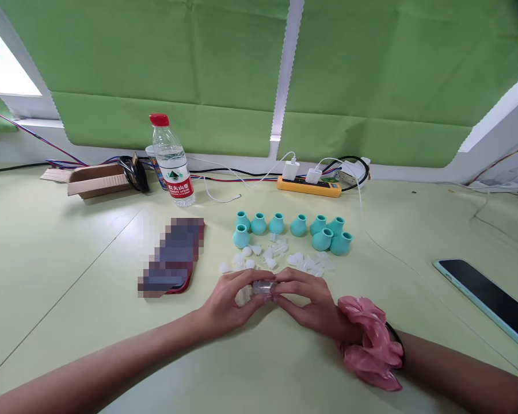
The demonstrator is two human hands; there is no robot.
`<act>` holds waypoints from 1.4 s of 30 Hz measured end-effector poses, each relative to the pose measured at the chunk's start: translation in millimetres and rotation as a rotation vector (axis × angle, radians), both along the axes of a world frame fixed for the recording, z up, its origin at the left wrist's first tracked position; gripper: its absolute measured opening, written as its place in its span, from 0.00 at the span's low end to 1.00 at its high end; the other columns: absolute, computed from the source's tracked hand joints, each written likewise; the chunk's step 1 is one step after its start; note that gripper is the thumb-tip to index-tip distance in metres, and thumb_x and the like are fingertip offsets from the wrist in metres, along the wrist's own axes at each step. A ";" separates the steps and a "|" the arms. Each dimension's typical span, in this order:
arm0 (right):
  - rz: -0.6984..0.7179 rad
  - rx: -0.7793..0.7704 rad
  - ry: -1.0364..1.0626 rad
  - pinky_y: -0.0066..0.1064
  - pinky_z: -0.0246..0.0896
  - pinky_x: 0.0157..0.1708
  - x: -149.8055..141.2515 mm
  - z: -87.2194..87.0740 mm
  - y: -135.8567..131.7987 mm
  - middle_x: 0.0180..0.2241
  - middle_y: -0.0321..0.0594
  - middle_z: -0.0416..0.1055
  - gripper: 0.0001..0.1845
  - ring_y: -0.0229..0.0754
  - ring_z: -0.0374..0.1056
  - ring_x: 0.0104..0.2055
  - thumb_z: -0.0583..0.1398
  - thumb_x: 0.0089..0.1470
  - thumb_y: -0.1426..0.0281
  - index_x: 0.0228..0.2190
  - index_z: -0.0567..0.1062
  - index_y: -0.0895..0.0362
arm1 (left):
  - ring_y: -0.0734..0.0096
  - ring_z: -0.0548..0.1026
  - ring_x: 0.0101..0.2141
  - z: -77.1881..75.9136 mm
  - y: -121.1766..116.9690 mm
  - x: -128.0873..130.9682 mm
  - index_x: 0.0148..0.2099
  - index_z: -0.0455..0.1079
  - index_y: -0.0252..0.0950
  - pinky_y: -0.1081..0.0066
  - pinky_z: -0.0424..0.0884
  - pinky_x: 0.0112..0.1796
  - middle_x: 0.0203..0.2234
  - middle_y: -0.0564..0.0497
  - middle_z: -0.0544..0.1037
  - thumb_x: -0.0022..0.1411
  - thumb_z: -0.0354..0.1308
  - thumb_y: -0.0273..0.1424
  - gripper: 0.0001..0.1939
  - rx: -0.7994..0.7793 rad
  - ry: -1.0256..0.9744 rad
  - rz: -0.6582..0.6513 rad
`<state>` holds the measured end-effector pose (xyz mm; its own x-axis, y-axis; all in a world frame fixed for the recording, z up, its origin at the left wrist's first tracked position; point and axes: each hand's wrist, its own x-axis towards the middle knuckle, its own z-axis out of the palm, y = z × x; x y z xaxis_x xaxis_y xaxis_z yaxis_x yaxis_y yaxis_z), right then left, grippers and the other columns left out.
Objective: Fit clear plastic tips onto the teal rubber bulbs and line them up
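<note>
Between my two hands is a small clear plastic tube (264, 287), lying sideways just above the table. My left hand (229, 296) is closed around its left end, thumb below and fingers above. My right hand (308, 299) pinches the right end, and its fingertips cover that part. A pink scrunchie (371, 342) circles my right wrist. Just beyond my fingers lie several small white and translucent plastic pieces (308, 264). Behind these stand several turquoise bulb-shaped pieces (299, 225) with open necks.
A water bottle (175, 167) with a red cap stands at the back left, near an open cardboard box (99, 183). One phone (176, 259) lies left, another phone (487, 296) right. Behind is an orange power strip (309, 187); a white cable (397, 255) runs across the right side.
</note>
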<state>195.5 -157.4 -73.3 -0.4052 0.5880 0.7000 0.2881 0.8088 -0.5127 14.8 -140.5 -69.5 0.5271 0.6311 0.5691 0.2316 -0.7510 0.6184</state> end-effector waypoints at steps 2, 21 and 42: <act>-0.011 -0.030 -0.018 0.28 0.65 0.34 -0.8 -0.8 0.5 0.32 0.40 0.70 0.12 0.37 0.67 0.35 0.58 0.47 0.79 0.35 0.70 0.54 | 0.74 0.72 0.34 -1.5 0.6 0.6 0.43 0.63 0.35 0.76 0.68 0.36 0.34 0.50 0.74 0.53 0.55 0.25 0.13 0.016 -0.005 -0.005; -0.042 0.086 0.009 0.29 0.67 0.34 -3.6 2.7 -2.6 0.34 0.42 0.70 0.17 0.38 0.68 0.37 0.58 0.46 0.80 0.38 0.69 0.54 | 0.67 0.62 0.33 6.8 1.3 1.1 0.39 0.65 0.32 0.65 0.64 0.35 0.28 0.47 0.71 0.54 0.53 0.28 0.09 0.050 0.097 -0.017; -0.119 0.047 0.034 0.29 0.66 0.36 -3.3 2.4 -2.9 0.34 0.41 0.70 0.14 0.38 0.68 0.37 0.58 0.46 0.80 0.36 0.70 0.54 | 0.65 0.63 0.36 8.1 1.6 1.6 0.39 0.67 0.34 0.65 0.64 0.36 0.32 0.48 0.74 0.52 0.56 0.33 0.11 -0.053 0.114 0.052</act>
